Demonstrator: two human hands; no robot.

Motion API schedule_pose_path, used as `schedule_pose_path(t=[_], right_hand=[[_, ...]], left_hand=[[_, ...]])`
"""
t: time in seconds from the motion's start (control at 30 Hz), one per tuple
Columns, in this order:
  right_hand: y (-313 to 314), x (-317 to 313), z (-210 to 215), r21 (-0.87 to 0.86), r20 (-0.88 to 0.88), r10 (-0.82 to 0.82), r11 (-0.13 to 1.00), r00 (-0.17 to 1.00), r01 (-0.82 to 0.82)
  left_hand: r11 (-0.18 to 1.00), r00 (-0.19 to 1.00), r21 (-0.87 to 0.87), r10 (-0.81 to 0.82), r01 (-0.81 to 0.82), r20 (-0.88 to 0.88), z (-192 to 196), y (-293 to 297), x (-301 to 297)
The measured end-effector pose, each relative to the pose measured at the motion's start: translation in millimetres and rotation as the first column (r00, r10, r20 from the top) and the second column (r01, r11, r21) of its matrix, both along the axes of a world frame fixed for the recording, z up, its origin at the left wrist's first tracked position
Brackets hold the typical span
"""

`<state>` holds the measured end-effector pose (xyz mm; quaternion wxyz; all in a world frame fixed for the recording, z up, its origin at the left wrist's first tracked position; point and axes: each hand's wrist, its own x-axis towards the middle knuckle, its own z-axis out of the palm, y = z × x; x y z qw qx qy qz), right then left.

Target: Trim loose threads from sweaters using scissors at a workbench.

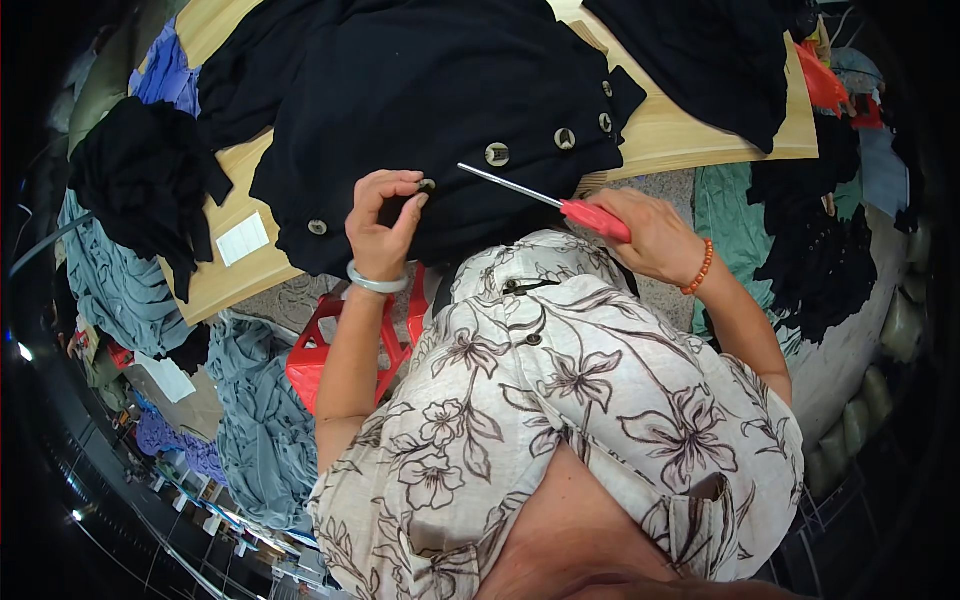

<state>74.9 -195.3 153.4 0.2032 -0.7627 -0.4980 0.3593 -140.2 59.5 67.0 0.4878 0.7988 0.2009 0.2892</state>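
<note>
A black garment (400, 90) with large dark-and-pale patterned buttons (497, 154) lies spread in front of me, its near edge hanging toward my lap. My left hand (382, 225) is at its lower part, thumb and forefinger closed about one button (428, 186). My right hand (650, 235) grips the red handle of a screwdriver (595, 218). Its thin metal shaft points left and away from me, the tip over the cloth between the two hands. Whether the tip touches the fabric I cannot tell.
The garment lies on a wooden table (720, 120). More black clothing (700, 60) lies at the far right and a black heap (130, 165) at the left, near a white paper slip (243, 239). A red plastic stool (330, 350) and grey-blue garments (255, 420) are on my left.
</note>
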Motion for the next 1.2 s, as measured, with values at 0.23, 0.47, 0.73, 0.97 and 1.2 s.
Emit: schedule_pose_path(t=[0.23,0.47,0.73,0.97,1.2], right_hand=[[-32,-1,-9,0.164,0.088,-0.086,0.984,0.992,0.071],[-41,-3,6,-0.238,0.151,-0.007,0.97,0.989,0.043],[-49,7,15,-0.271,0.134,-0.062,0.958,0.989,0.097],[-80,0,3,-0.097,0.125,-0.273,0.953,0.954,0.286],[-84,-12,-14,-0.289,0.156,-0.195,0.928,0.968,0.233]], left_hand=[[0.957,0.989,0.272,-0.063,0.099,-0.137,26,-44,58],[0.936,0.932,0.225,-0.196,0.27,-0.304,2,-32,81],[0.871,0.884,0.288,-0.278,0.397,-0.377,4,-38,80],[0.83,0.892,0.363,-0.313,0.424,-0.325,12,-49,136],[0.694,0.708,0.302,-0.419,0.654,-0.568,-13,-64,146]])
